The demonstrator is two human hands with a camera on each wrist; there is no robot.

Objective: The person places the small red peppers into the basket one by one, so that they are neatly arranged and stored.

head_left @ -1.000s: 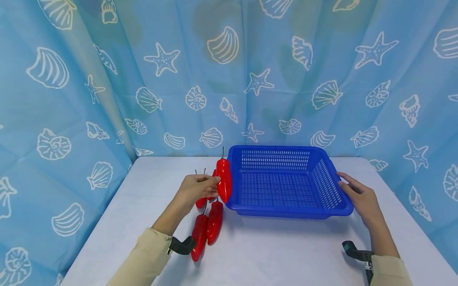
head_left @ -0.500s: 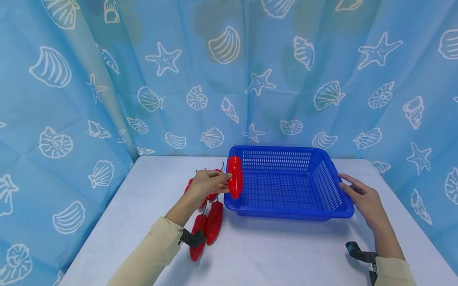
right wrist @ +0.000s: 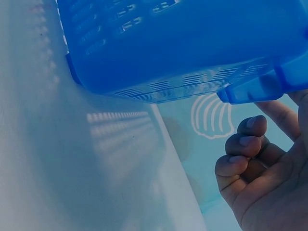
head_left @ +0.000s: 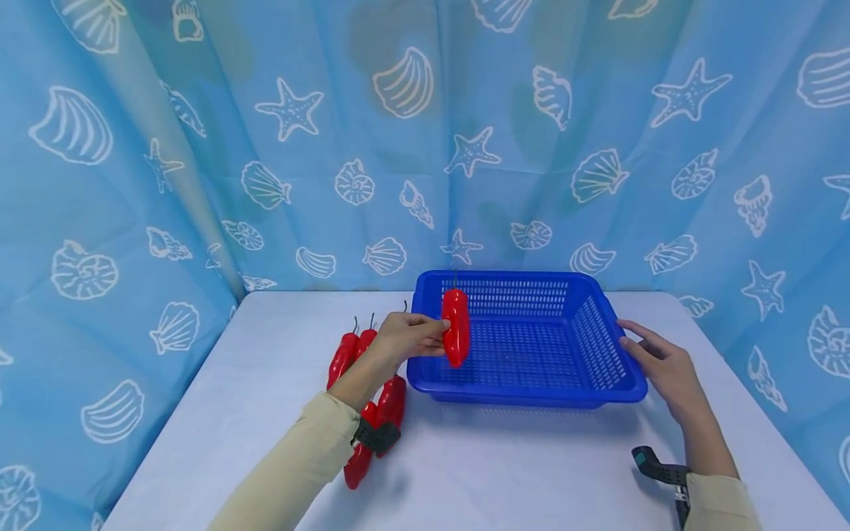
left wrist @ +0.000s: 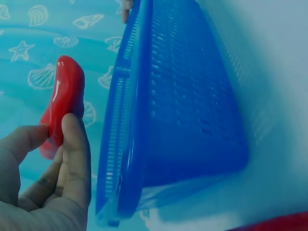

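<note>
In the head view my left hand (head_left: 413, 336) pinches a glossy red chili pepper (head_left: 455, 328) between thumb and fingers. The pepper hangs nearly upright over the left part of a blue plastic basket (head_left: 524, 394), stem up. The left wrist view shows thumb and fingertips on the pepper (left wrist: 65, 98), with the basket wall (left wrist: 192, 96) beside it. My right hand (head_left: 667, 369) holds the basket's right rim with thumb and index finger. In the right wrist view its other fingers (right wrist: 245, 144) curl below the rim. No pepper shows inside the basket.
Several more red peppers (head_left: 392, 405) lie on the white table (head_left: 518, 472) left of the basket, partly hidden by my left forearm. A blue shell-patterned curtain (head_left: 425, 147) hangs behind the table and along its sides.
My left hand has carried the red chili pepper rightward, from beside the basket's left rim to over its inside. The right hand stays at the right rim.
</note>
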